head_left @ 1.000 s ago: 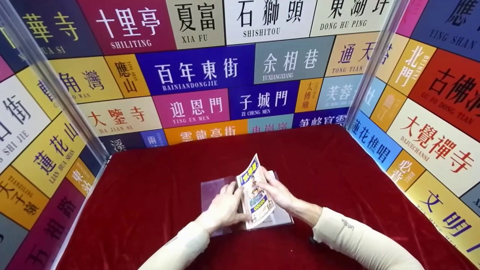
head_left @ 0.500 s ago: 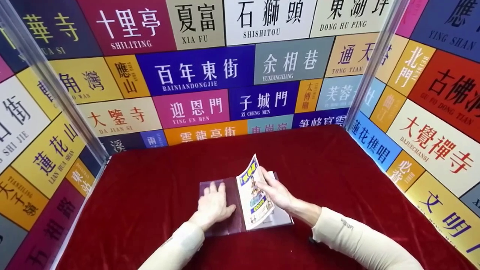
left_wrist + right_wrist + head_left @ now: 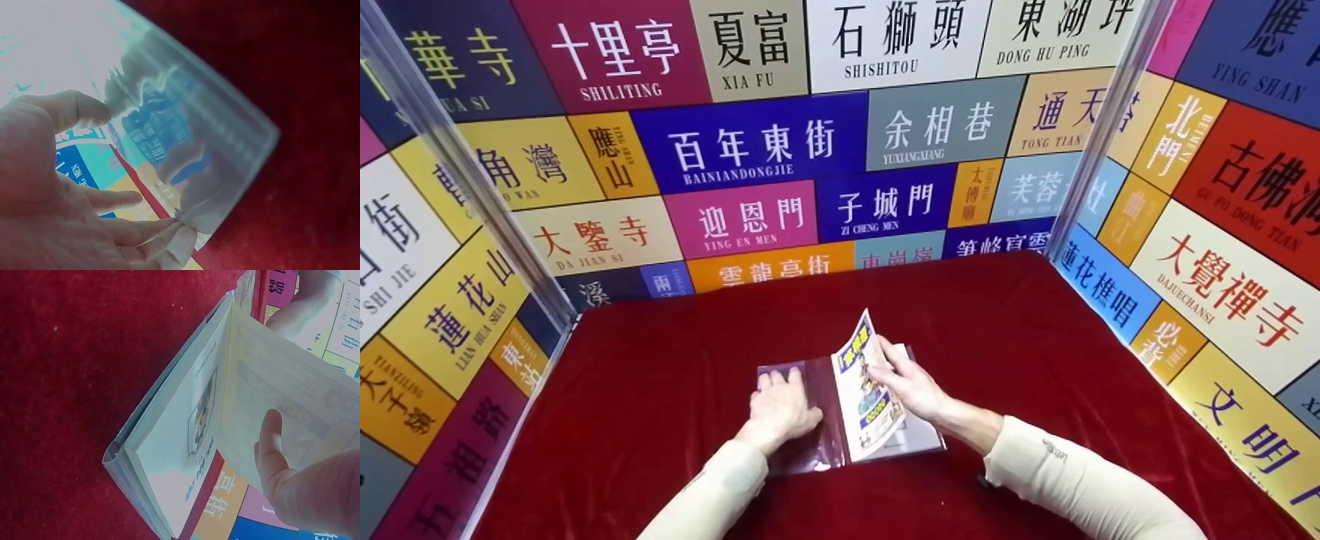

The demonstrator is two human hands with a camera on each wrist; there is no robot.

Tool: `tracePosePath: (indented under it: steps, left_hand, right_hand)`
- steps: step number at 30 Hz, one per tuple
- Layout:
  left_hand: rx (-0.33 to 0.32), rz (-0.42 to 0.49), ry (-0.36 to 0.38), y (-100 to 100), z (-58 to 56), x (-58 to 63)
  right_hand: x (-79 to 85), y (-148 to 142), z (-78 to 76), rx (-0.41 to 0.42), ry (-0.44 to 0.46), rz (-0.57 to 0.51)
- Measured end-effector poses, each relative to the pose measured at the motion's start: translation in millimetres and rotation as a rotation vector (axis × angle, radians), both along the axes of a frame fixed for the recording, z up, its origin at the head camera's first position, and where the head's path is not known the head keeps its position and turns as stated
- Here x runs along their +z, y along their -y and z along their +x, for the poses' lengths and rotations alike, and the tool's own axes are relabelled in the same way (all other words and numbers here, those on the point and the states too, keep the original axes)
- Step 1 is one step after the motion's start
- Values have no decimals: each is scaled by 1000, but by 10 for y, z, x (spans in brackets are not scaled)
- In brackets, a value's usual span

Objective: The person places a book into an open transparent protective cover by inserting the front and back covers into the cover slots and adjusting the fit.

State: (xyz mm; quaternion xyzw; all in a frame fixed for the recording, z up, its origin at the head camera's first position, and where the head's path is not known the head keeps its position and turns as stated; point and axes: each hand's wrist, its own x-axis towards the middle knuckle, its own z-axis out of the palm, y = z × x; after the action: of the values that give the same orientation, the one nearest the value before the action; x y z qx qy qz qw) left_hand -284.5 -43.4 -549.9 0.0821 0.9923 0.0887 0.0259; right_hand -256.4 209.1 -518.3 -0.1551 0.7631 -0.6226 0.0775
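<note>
A thin book with a colourful comic-style front cover [image 3: 855, 390] sits in a clear plastic book jacket [image 3: 825, 435], whose left flap is spread on the table. My left hand [image 3: 781, 409] rests on that flap with its fingers extended; in the left wrist view the fingertips touch the glossy plastic [image 3: 236, 129]. My right hand [image 3: 915, 386] holds the raised front cover, thumb on its printed face and the other fingers behind it. In the right wrist view, the white title page [image 3: 174, 467] shows beneath the lifted cover [image 3: 247, 382].
Dark red velvet cloth [image 3: 690, 420] covers the table. Upright panels [image 3: 750, 142] with colourful place-name signs enclose the back and both sides, joined by clear corner strips [image 3: 480, 172].
My left hand has moved left from beside the book's spine onto the plastic flap, uncovering the inner jacket edge. My right hand keeps holding the cover in nearly the same place.
</note>
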Motion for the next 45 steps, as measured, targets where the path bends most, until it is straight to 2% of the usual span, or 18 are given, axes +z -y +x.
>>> tracePosePath:
  steps: [3, 7, 15, 16, 21, 22, 23, 29, 39, 42, 45]
  left_hand:
    - [-3, -6, -13, -9, 12, 2]
    - [-9, -25, -72, -42, 21, -12]
    - [-8, -20, -281, -39, -14, -45]
    - [-9, -19, -314, -18, -50, -107]
    - [-13, -3, -298, 13, -91, -86]
    - [-16, 0, -296, 18, -98, -86]
    - [-14, 5, -270, 9, -78, -25]
    - [-16, 11, -270, 32, -92, -42]
    - [-27, -23, -270, 49, -89, -4]
    - [-26, -33, -279, 48, -85, -24]
    - [-26, -41, -288, 52, -78, -40]
  right_hand:
    - [11, -4, 11, -14, -12, 22]
    - [28, -9, 41, -39, -19, 40]
    - [58, 14, 98, -63, -42, 34]
    - [58, 19, 100, -58, -52, 33]
    - [48, 54, 93, -42, -126, 60]
    - [44, 59, 88, -43, -158, 85]
    - [41, 65, 82, -45, -186, 112]
    - [15, 85, 21, -27, -383, 336]
    - [36, 197, -19, 101, -732, 678]
    - [42, 233, -38, 133, -790, 769]
    - [34, 258, -63, 161, -793, 823]
